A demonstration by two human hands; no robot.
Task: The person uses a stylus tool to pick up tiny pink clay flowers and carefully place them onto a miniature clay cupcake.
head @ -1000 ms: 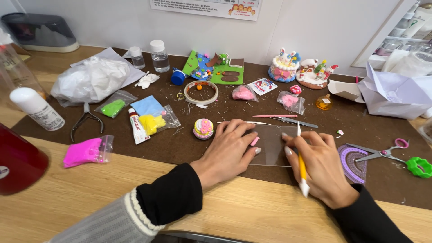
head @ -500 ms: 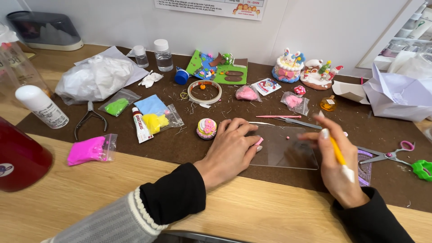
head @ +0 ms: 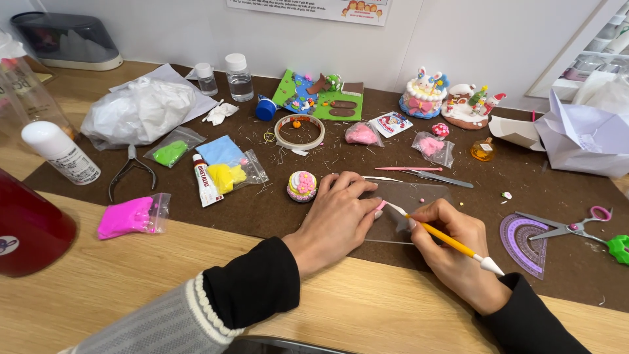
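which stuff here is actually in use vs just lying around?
In use: left hand pressing the clear sheet; right hand holding the yellow tool; pink clay bit at its tip.

Lying about: cupcake, scissors, pliers, tape roll, glue tube.

Light was bright and even, falling from above, so the hands threw only faint, soft shadows on the worktop [head: 367, 308]. The view was sharp throughout, with no motion blur. Wide-angle distortion bent the edges, and the white wall [head: 458, 46] showed mild glare.
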